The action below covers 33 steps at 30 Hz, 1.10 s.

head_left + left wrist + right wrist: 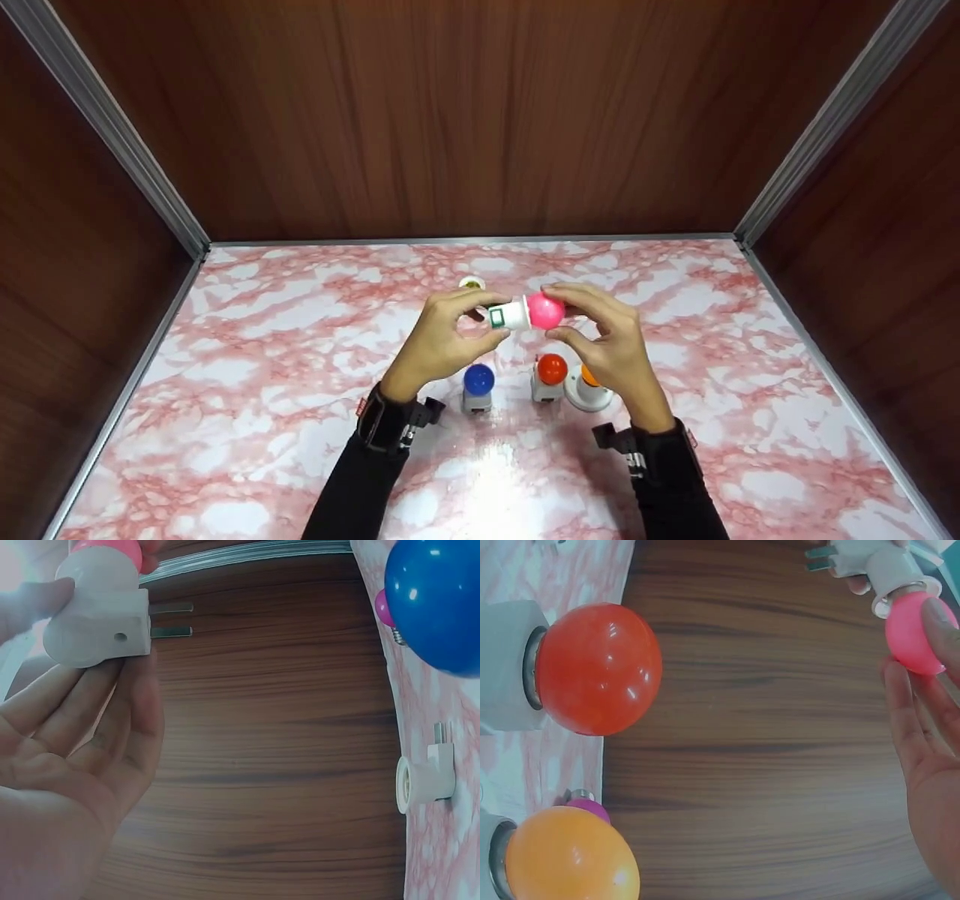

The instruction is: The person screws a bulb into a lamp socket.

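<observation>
Between the thumb and fingers of my left hand (446, 334) is a white plug-in lamp holder (514, 315), lying sideways above the table. Two flat metal prongs (172, 631) stick out of it in the left wrist view. My right hand (616, 341) pinches a round pink bulb (546, 310), thumb on one side and fingertips on the other. The bulb's base sits in the mouth of the holder, and a strip of its metal cap shows in the right wrist view. How far it is screwed in I cannot tell.
Nearer me stand a blue bulb (478, 379), a red bulb (553, 369) and an orange bulb (590, 376) in white bases; my right hand partly covers the orange one. Behind my left hand is another white lamp holder (424, 787). A magenta bulb (590, 808) lies farther back.
</observation>
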Each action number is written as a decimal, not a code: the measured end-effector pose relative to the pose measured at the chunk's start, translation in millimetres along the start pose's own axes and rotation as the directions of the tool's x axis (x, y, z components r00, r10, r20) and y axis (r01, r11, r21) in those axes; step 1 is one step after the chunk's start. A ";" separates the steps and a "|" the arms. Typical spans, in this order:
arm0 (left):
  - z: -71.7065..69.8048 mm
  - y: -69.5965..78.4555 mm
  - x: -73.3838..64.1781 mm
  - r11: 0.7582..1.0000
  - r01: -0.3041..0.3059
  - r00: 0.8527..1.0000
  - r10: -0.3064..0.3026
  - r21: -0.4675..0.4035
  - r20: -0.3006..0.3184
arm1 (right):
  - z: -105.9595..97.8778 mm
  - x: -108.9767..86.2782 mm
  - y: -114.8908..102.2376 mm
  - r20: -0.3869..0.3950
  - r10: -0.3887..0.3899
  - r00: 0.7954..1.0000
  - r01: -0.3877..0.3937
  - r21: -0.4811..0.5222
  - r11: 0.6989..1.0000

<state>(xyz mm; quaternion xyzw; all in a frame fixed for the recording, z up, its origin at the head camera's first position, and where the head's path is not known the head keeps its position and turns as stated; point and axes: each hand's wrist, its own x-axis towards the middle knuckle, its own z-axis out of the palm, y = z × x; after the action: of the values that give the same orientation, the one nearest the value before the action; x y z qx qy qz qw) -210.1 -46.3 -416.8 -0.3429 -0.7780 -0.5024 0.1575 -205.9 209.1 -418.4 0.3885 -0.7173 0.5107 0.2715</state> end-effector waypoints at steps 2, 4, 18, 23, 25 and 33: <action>-0.4 0.3 -0.3 1.000 -0.002 1.000 0.001 0.020 0.012 | 1.0 0.4 -0.8 0.002 -0.011 1.000 0.011 -0.016 1.000; -0.8 0.3 -0.2 0.999 -0.003 1.000 0.002 0.034 0.026 | 1.6 1.1 -1.3 0.006 -0.024 1.000 0.024 -0.036 0.999; -0.7 1.5 -0.5 0.994 -0.017 0.991 0.003 0.105 0.131 | 5.9 2.6 -2.5 0.070 -0.146 0.987 0.150 -0.065 0.987; -1.1 0.9 -0.5 0.994 0.005 0.989 -0.022 0.111 0.150 | 8.3 1.7 -2.5 0.078 -0.141 0.987 0.146 -0.054 0.988; -1.4 0.9 -0.4 0.994 0.014 0.987 -0.031 0.111 0.155 | 8.4 1.2 -2.7 0.077 -0.134 0.988 0.138 -0.052 0.989; -2.3 -0.1 -2.7 0.991 0.045 0.985 -0.064 0.123 0.157 | 4.1 1.8 -2.3 0.038 -0.074 0.997 0.075 -0.029 0.997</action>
<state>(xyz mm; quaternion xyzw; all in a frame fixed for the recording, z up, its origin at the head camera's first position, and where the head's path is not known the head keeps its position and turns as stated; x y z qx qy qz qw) -208.5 -49.3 -417.4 -0.3509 -0.8258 -0.4299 0.1005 -204.9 204.3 -417.2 0.4200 -0.7149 0.4821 0.2829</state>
